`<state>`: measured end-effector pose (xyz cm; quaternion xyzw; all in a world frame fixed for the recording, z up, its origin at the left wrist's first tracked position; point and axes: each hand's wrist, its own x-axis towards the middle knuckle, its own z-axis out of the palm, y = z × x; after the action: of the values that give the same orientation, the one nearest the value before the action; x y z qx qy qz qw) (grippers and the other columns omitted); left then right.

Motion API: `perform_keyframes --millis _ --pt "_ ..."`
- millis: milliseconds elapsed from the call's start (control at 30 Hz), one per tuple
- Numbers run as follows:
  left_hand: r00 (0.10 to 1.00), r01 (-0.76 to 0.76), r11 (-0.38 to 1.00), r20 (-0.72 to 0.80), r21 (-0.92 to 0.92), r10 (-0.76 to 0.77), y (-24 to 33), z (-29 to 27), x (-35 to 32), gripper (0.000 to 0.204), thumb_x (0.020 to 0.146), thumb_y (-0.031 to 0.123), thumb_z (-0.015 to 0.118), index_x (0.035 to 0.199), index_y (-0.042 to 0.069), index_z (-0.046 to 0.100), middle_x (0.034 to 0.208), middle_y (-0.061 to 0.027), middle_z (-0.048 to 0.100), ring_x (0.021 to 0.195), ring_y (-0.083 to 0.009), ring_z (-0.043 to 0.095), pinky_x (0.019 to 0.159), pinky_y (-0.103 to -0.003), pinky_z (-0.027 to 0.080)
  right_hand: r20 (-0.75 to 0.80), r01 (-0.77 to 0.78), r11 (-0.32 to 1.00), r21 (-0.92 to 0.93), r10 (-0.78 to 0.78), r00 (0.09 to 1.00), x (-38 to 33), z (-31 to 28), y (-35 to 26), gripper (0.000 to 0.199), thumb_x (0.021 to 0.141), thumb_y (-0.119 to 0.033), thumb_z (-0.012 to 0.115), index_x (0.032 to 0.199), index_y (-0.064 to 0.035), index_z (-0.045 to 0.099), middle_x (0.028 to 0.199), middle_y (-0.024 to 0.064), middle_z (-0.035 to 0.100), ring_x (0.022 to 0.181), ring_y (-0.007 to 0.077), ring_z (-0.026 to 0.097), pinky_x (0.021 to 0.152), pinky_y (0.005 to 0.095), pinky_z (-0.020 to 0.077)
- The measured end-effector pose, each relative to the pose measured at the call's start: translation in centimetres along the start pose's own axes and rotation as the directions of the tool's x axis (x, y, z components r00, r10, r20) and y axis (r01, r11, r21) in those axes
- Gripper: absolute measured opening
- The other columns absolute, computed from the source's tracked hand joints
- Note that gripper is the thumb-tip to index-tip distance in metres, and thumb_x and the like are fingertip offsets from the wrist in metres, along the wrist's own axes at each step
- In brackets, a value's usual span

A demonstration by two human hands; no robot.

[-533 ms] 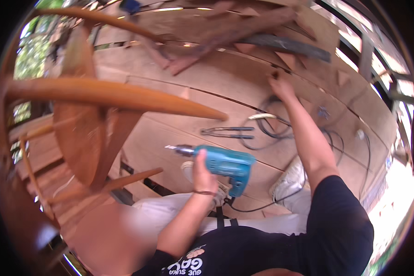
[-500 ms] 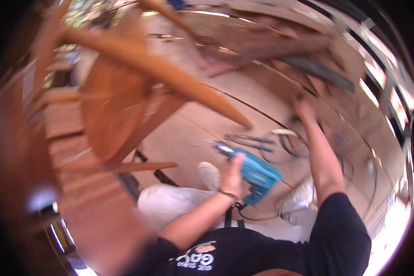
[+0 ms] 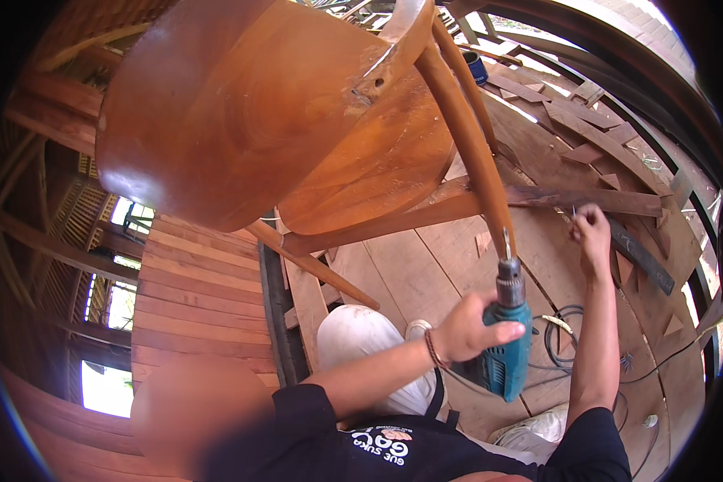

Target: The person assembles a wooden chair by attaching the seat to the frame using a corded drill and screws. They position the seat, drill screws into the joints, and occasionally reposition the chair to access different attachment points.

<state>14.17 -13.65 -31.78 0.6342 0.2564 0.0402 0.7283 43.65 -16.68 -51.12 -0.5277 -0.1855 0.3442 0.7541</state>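
I'm closing my left hand (image 3: 467, 328) round the teal drill (image 3: 508, 345), bit upright against the chair leg (image 3: 470, 140) just above; right hand (image 3: 593, 233) is pinching a small screw.

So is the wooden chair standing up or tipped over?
Tipped. The chair shows its seat underside, and its legs stick out sideways above the plank floor instead of standing on it.

One wooden chair (image 3: 297, 120) hangs upside down overhead, and one teal power drill (image 3: 506, 337) is in view with its single bit at a chair leg. Two hands show, the left hand (image 3: 466, 325) and the right hand (image 3: 593, 233), with one bracelet (image 3: 432, 349) on the left wrist. One coil of black cable (image 3: 562, 333) lies on the floor, along with one blue can (image 3: 475, 66); the scattered wood offcuts are too many and too jumbled to count.
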Motion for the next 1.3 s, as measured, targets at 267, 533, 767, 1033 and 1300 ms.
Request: perform_keyframes --millis 267,533,767,1033,1300 --pt "0.993 -0.099 0.953 -0.035 0.286 0.114 5.0 -3.5 1.2 0.044 0.076 0.035 0.078 0.101 0.001 0.067 0.089 -0.0068 0.069 0.083 -0.0137 0.065 0.079 -0.031 0.054 0.414 0.124 0.941 0.313 -0.253 0.874 -7.2 12.5 -17.1 0.013 0.091 -0.008 0.066 0.101 0.0012 0.066 0.086 0.0052 0.067 0.075 0.01 0.061 0.072 0.0255 0.0503" --pt "0.998 -0.071 0.901 0.028 0.428 0.065 4.4 -3.9 1.9 0.044 0.074 0.034 0.078 0.098 -0.001 0.065 0.09 -0.0057 0.067 0.084 -0.0127 0.063 0.077 -0.029 0.052 0.557 -0.026 0.955 0.296 -0.15 0.817 -7.3 13.1 -17.2 0.011 0.088 -0.007 0.07 0.093 0.0028 0.068 0.092 0.0085 0.066 0.078 0.013 0.064 0.07 0.0268 0.0522" --pt "0.997 -0.076 0.871 0.028 0.486 0.071 4.4 -4.3 2.2 0.048 0.073 0.04 0.08 0.1 0.001 0.067 0.088 -0.009 0.069 0.082 -0.0163 0.067 0.078 -0.032 0.054 0.564 -0.024 0.954 0.3 -0.157 0.811 -6.6 13.4 -16.2 0.015 0.09 -0.015 0.072 0.094 -0.0008 0.071 0.08 0.0027 0.067 0.072 0.0091 0.062 0.067 0.0256 0.0512" --pt "0.999 -0.036 0.844 0.006 0.535 0.039 4.6 -4.7 2.2 0.042 0.073 0.032 0.08 0.096 0.001 0.065 0.086 -0.005 0.067 0.08 -0.0124 0.063 0.075 -0.03 0.052 0.667 -0.065 0.98 0.188 -0.079 0.741 -5.6 13.2 -16.7 0.013 0.09 -0.011 0.07 0.092 0.0017 0.068 0.076 0.0026 0.065 0.067 0.0091 0.062 0.062 0.0236 0.0506" --pt "0.992 -0.059 0.848 -0.06 0.527 0.107 4.5 -5.2 1.8 0.046 0.071 0.035 0.082 0.098 0.002 0.065 0.086 -0.0078 0.069 0.079 -0.0151 0.066 0.076 -0.031 0.054 0.642 0.008 0.979 0.202 -0.139 0.754 -5.7 15.4 -16.5 0.015 0.089 -0.015 0.072 0.09 -0.0008 0.066 0.076 -0.0002 0.061 0.068 0.0067 0.057 0.063 0.0217 0.0475"
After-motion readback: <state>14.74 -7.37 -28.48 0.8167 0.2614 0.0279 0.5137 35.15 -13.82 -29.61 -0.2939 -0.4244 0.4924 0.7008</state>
